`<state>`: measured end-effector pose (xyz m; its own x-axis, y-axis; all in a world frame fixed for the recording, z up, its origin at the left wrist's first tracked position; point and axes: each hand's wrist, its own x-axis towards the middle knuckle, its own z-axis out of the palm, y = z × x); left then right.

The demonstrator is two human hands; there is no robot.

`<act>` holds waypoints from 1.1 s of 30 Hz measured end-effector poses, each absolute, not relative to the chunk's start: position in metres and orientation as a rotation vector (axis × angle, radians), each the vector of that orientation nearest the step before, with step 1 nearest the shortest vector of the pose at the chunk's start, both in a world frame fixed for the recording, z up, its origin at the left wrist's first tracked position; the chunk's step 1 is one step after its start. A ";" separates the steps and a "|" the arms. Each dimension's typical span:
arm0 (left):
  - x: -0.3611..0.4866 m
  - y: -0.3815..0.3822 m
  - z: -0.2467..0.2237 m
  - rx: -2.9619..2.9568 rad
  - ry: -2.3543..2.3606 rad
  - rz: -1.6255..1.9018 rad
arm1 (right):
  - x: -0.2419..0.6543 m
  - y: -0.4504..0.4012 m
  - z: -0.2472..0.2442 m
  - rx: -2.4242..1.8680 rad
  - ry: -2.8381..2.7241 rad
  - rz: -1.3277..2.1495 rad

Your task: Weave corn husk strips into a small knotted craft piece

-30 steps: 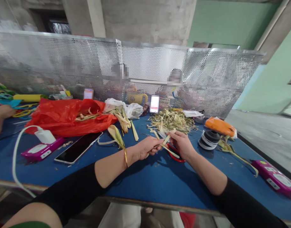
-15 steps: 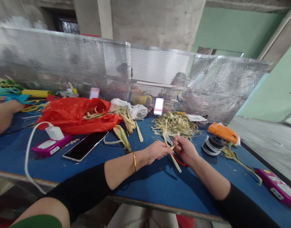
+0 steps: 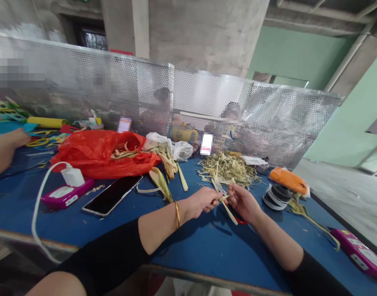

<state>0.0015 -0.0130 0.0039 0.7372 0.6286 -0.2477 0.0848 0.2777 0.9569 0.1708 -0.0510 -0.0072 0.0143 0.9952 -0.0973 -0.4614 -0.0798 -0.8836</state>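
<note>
Near the middle of the table, my left hand (image 3: 206,202) and my right hand (image 3: 242,201) meet fingertip to fingertip. Both are closed in a pinch on a thin, pale corn husk strip (image 3: 226,197), mostly hidden by the fingers. A longer pale husk piece (image 3: 230,212) slants under and between the hands; whether a finger touches it I cannot tell. Beneath the hands are scissors with red handles (image 3: 241,221), partly covered. Just beyond is a heap of shredded husk (image 3: 233,167).
Left are a red plastic bag (image 3: 83,154) of husks, a phone (image 3: 113,195) and a purple device (image 3: 67,194) with a white cable. Right are a black-and-white roll (image 3: 277,197), an orange packet (image 3: 288,181) and another purple device (image 3: 359,253). Another person's arm (image 3: 6,148) reaches in at far left. A perforated metal screen (image 3: 203,90) stands behind.
The view has shifted slightly, so the table sits a little lower. My left fingers have curled in more, and my hands remain together over the scissors.
</note>
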 end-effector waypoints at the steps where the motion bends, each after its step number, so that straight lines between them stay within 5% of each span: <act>1: 0.001 -0.012 0.003 1.244 0.689 0.404 | 0.171 -0.051 -0.008 -0.942 -0.775 1.429; 6: -0.005 -0.004 0.002 1.227 0.697 0.377 | 0.174 -0.048 -0.016 -1.003 -0.756 1.353; 14: -0.026 0.010 0.017 1.357 0.728 0.389 | 0.174 -0.033 0.011 -1.437 -1.368 0.584; 20: -0.027 0.010 0.015 1.418 0.712 0.360 | 0.139 -0.019 0.024 -1.380 -1.505 1.219; 33: -0.022 0.002 -0.005 1.621 0.774 0.409 | 0.133 -0.028 -0.007 -1.282 -0.928 1.138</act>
<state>-0.0216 0.0023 -0.0048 0.7137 0.6826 -0.1568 0.2547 -0.0444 0.9660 0.1334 -0.0285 -0.0067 0.2230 0.9713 -0.0830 -0.1139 -0.0586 -0.9918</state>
